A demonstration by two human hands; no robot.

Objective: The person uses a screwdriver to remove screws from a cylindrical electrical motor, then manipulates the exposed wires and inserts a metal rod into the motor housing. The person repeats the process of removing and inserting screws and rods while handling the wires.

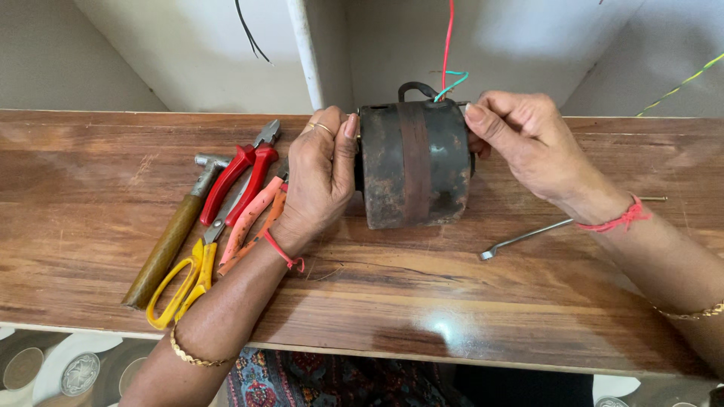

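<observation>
A dark, rusty cylindrical motor [413, 162] lies on its side on a brown wooden table [452, 301]. My left hand [320, 177] presses against its left end, fingers curled over the rim. At its right end my right hand [524, 143] grips the edge with thumb and fingers. Red, green and black wires [448, 71] rise from the top of the motor toward the wall.
Left of my left hand lie a wooden-handled hammer [170, 241], red-handled pliers [241, 177], yellow-handled scissors [185, 283] and orange-handled pliers [253, 222]. A thin bent metal rod [528, 237] rests under my right wrist. A white pipe [305, 53] stands behind.
</observation>
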